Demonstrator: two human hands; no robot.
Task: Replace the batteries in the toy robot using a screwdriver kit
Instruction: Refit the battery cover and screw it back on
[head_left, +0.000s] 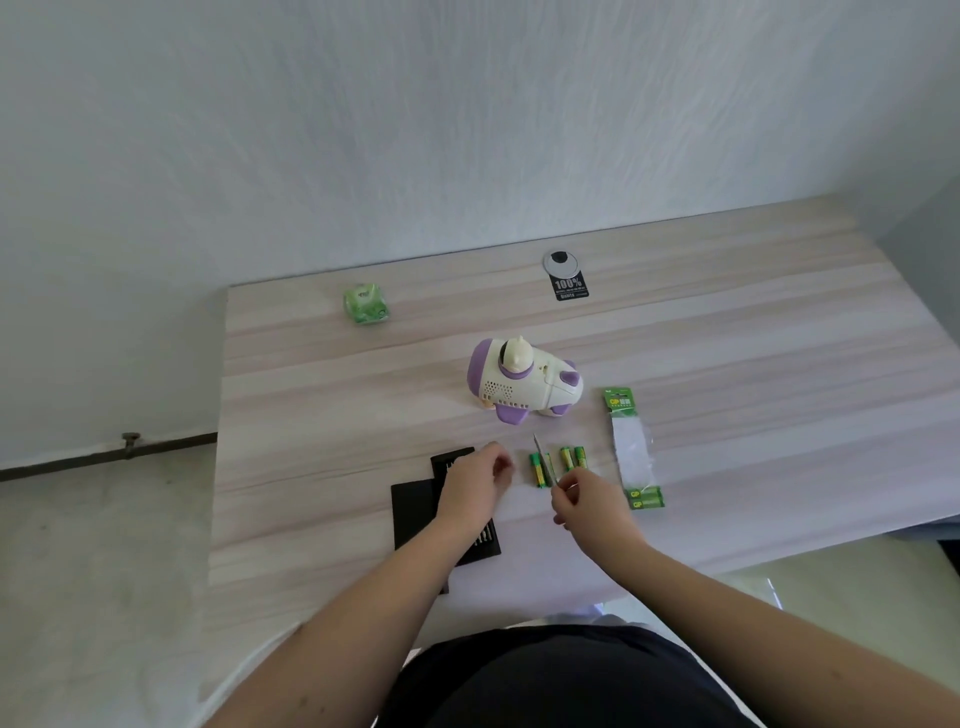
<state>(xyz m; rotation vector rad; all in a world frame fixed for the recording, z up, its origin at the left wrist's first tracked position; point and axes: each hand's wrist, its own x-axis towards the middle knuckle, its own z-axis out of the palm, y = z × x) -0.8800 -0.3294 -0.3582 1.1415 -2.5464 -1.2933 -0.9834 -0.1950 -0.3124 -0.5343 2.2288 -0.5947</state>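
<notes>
1. The wooden table (727, 364) takes up most of the room in front of the person, its far edge against a pale wall.
2. The toy robot (522, 384) stands upright near the middle of the table, cream with purple trim. Its long axis runs left to right, the rounded purple end to the left and the tapered end toward the right, slightly nearer the person.
3. The screwdriver kit (415, 512) is a black case lying open near the table's front edge, left of the batteries and partly under the left forearm; bits show in a row at its near end.
4. The battery packet (631, 449) lies right of the robot, long axis running away from the person, green header at the far end; two batteries are still in its near end.
5. The left hand (475, 480) hovers over the kit's far end, fingers loosely curled. I cannot tell whether it holds anything.
6. The right hand (584, 499) is pinched closed on the screwdriver (545, 460), a thin tool whose tip points away from the person, toward the robot.
7. A green pack (366, 304) sits alone at the far left of the table.
8. Four loose batteries (558, 462), green and yellow, lie in two pairs between the hands and the robot, long axes pointing away from the person; the screwdriver shaft crosses above the left pair.
</notes>
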